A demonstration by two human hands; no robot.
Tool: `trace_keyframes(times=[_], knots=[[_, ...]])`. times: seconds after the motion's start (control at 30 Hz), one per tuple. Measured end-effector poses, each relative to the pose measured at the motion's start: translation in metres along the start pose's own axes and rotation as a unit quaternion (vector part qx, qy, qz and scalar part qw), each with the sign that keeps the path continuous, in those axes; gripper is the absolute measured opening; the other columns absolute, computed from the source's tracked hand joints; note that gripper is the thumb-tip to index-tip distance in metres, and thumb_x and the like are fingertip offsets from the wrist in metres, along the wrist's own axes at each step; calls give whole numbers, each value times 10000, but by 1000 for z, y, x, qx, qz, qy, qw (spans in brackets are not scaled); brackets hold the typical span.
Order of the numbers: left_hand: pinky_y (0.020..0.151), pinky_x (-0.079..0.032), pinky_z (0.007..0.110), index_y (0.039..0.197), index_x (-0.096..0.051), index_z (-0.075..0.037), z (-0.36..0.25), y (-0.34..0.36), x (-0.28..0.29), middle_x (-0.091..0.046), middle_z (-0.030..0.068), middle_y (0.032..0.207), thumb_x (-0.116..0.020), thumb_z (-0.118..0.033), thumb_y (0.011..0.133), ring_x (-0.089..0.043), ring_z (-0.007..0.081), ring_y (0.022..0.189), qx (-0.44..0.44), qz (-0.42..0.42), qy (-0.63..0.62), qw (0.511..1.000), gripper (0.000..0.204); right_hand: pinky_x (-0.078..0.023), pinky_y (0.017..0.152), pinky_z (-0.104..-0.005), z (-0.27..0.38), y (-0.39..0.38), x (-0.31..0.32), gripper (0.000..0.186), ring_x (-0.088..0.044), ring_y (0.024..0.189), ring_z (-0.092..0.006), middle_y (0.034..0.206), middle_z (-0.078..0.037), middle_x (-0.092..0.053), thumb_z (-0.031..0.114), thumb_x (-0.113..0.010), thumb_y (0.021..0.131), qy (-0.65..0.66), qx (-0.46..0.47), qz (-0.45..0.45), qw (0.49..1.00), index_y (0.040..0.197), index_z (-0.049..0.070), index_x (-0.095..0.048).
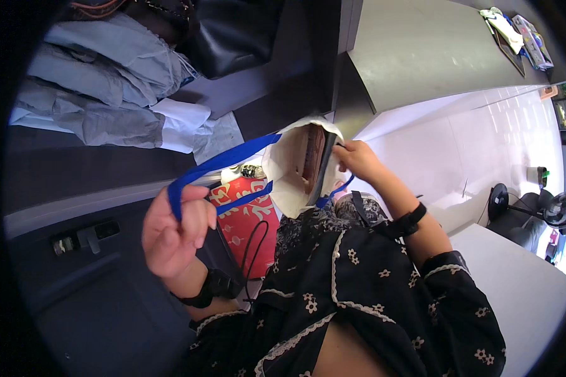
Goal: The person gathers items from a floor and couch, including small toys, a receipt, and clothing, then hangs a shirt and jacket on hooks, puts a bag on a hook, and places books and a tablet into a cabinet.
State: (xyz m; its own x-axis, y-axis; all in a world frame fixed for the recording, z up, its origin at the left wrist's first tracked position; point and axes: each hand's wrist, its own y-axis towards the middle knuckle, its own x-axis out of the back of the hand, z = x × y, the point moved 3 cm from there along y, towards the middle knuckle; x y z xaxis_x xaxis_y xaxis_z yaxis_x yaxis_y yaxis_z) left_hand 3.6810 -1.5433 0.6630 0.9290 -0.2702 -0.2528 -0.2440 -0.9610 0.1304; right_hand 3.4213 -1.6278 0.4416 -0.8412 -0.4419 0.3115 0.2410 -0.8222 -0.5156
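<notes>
A cream cloth tote bag point(283, 166) with blue straps hangs in front of me, its mouth facing up toward me. My left hand point(177, 229) is closed round one blue strap point(226, 158), pulling it out to the left. At the bag's right rim, the fingers of my right hand point(360, 160) are closed over the edge, touching a dark flat thing point(324, 166) just inside. Whether they grip that thing too, I cannot tell. A brown item point(312, 157) stands inside the bag beside it. The bottom of the bag is hidden.
Grey folded clothes point(107, 69) and a black leather bag point(233, 38) lie on a dark shelf at upper left. Below the tote is a red paper bag point(248, 220). A grey counter point(434, 50) stands at upper right, a white surface point(509, 289) at lower right.
</notes>
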Motion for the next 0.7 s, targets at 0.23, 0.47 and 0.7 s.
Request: trace_keyframes(times=[0.23,0.47,0.7], knots=[[588,-374,246,1205,-374,92,47,-2,7,-403,-17,546,-426,-86,871,-404,66,482,102,-121,72,985,382,-415,496,-244,49,-24,-1,282,-520,551,-95,586,-27,-531,245,-529,858,122,70,80,987,749,-14,-554],[516,-397,192,1238,-441,-106,97,11,3,-506,-14,652,-477,-98,855,-485,39,551,263,-57,105,957,385,-348,450,-212,41,-43,44,283,-433,497,-50,545,8,-497,244,-513,877,-66,39,108,991,715,16,-556],[652,-450,393,991,-543,-22,192,27,-16,-612,158,819,-539,-238,801,-603,295,745,225,42,472,852,287,-339,440,-198,47,-47,39,291,-430,481,-46,546,2,-517,268,-515,879,-44,15,113,992,704,37,-546]])
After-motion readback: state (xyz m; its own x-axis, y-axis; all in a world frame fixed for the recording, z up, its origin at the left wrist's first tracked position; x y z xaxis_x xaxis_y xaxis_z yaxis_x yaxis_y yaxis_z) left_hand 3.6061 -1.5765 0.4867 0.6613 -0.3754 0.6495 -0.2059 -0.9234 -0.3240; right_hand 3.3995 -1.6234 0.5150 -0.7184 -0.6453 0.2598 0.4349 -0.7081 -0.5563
